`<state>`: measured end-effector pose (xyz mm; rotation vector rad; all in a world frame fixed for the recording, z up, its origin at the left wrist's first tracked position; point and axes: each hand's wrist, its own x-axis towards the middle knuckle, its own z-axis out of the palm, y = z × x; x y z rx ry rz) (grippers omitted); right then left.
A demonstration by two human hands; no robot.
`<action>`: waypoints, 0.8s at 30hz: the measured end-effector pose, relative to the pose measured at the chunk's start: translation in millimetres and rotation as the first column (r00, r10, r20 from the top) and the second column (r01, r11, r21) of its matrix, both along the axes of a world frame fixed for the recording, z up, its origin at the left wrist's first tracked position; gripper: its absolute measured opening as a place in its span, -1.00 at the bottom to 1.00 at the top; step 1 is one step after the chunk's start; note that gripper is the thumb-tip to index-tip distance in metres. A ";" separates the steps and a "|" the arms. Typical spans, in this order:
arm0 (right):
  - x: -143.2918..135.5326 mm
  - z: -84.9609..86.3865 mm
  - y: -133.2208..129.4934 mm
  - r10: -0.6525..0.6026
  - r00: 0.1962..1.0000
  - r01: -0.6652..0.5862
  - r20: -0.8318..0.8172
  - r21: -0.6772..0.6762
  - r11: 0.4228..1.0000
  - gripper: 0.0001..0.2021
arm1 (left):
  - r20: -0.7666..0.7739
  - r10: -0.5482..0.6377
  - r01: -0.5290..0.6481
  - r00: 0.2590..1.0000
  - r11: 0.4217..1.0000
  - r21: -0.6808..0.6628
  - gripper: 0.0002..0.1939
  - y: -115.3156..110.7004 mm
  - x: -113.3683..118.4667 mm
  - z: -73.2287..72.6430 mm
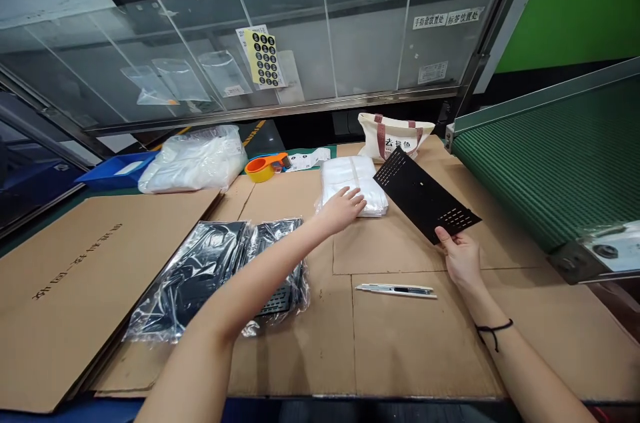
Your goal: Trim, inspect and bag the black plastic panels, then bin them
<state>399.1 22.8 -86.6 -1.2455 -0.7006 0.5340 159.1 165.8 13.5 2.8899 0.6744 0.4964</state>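
Note:
My right hand grips a black slotted panel by its near right corner, thumb on top; the panel is tilted above the table. My left hand reaches over a stack of clear plastic bags, palm down with its fingers stretched out on or just above the top bag. Left of that arm, black panels in clear plastic bags lie side by side, partly hidden by my forearm. A slim utility knife rests on the cardboard between my arms.
Large cardboard sheets are stacked at left. Along the back are a blue tray, a bulky plastic bundle, an orange tape dispenser and a cloth tote bag. A green conveyor belt borders the right side.

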 end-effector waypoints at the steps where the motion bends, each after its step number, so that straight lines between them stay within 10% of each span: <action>1: -1.0 0.1 0.0 0.008 1.000 -0.008 -0.006 0.001 1.000 -0.55 | -0.020 -0.008 0.008 1.000 1.000 0.017 -0.74 6.7 2.5 -4.1; 24: -27.1 16.9 -9.2 0.149 0.980 -0.138 0.130 -0.085 0.987 -0.55 | -0.395 0.246 -0.145 0.885 0.952 0.269 -0.85 36.7 -2.2 7.5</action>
